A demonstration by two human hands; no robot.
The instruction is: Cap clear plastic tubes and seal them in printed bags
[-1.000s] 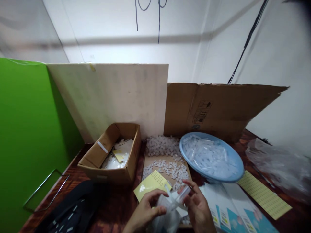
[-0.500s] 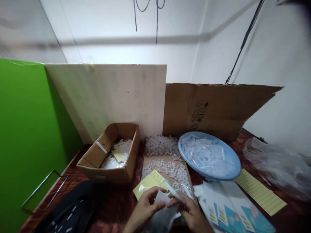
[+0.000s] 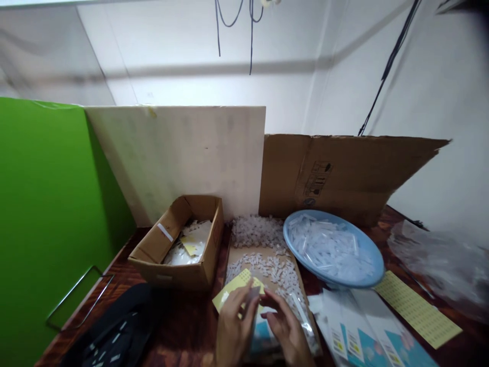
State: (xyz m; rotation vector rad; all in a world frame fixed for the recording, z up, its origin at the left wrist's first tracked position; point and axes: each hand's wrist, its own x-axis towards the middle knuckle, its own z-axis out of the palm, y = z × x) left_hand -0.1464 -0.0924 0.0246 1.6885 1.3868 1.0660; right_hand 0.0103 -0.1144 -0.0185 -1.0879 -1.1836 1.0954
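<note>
My left hand (image 3: 235,318) is closed, thumb and fingers pinched on a small greyish translucent piece (image 3: 250,295) whose kind I cannot make out. Facing it, my right hand (image 3: 283,323) has its fingers apart and slightly curled, with nothing visible in them. Just beyond the left fingers lies a yellow sticker sheet (image 3: 223,297), partly covered by that hand. Below both hands, a blue-and-white printed card (image 3: 263,330) shows between the wrists. The sheet overlaps a shallow cardboard tray (image 3: 256,251) scattered with small white plastic pieces (image 3: 263,263).
A blue basin (image 3: 380,267) of clear plastic tubes stands right, beside printed packets (image 3: 344,326) and another yellow sticker sheet (image 3: 420,308). An open cardboard box (image 3: 171,275) with scraps sits left. A black cap-like item (image 3: 114,326) and crumpled plastic (image 3: 439,265) lie at the sides.
The white strip no longer shows in my right hand, whose fingers have spread. The translucent bag has left the space between my hands. My left hand has turned more upright.
</note>
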